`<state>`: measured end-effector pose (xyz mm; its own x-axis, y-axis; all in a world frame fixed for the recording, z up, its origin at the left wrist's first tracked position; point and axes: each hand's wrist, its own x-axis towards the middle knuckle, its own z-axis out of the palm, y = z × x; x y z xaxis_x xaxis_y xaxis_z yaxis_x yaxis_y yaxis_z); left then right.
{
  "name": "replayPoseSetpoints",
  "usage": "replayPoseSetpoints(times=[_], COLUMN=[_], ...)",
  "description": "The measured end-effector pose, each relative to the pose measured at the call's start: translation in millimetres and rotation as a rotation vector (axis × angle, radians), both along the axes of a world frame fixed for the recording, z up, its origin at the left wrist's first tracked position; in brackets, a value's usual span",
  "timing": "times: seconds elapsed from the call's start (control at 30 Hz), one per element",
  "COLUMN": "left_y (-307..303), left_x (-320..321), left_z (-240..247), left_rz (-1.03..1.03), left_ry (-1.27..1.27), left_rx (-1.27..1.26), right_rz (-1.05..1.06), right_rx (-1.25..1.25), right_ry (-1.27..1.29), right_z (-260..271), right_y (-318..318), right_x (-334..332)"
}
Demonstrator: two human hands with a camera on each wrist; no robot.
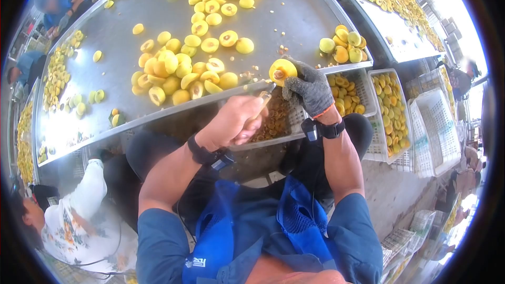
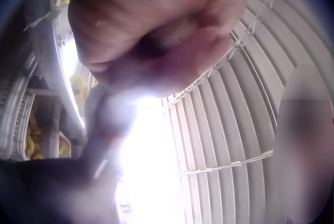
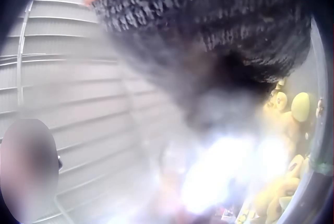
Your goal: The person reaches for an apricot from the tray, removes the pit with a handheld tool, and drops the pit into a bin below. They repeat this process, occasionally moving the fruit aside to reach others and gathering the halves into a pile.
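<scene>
While the gloved right hand (image 1: 310, 90) pinches the fruit (image 1: 282, 71) in its fingertips just over the table (image 1: 294, 16) edge, the bare left hand (image 1: 236, 121) curls its fingers round a tool (image 1: 265, 94) pointed at it. Pitting likely goes best with the fruit held steady, its open face toward the tip, and only a short scoop

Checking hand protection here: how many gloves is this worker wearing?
1. The glove is on the right hand, which holds a yellow fruit at the edge of the table. The left hand is bare and grips a small tool.
</scene>
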<state>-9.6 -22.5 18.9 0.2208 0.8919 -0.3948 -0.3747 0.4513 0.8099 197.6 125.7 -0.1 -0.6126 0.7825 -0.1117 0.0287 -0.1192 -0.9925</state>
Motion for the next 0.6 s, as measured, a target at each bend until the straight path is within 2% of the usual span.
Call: replayPoseSetpoints(times=[0.1, 0.13, 0.17, 0.23, 0.37, 0.47, 0.57, 0.6], left_y=[0, 4, 6, 10, 4, -1, -1, -2], left_x=[7, 9, 10, 13, 13, 12, 10, 9], left_z=[-11, -27, -39, -38, -26, -21, -29, -28], left_rz=[0.059, 0.196, 0.214, 0.260, 0.039, -0.072, -0.091, -0.079], left_ry=[0.521, 0.835, 0.897, 1.025, 1.254, 1.337, 1.464, 1.473], left_rx=[0.217, 0.567, 0.608, 0.686, 0.566, 0.499, 0.463, 0.458], right_rz=[-0.092, -0.109, -0.122, -0.098, -0.119, -0.167, -0.188, -0.202], right_rx=[0.323, 0.410, 0.499, 0.494, 0.455, 0.363, 0.177, 0.255], right_ry=[-0.145, -0.211, -0.276, -0.297, -0.261, -0.069, -0.157, -0.211], right_z=[7, 4, 1, -2, -2, -6, 0, -7], right_y=[-10, -11, -12, -15, -17, -15, -7, 0], right_x=[-5, -4, -4, -4, -2, 3, 19, 30])
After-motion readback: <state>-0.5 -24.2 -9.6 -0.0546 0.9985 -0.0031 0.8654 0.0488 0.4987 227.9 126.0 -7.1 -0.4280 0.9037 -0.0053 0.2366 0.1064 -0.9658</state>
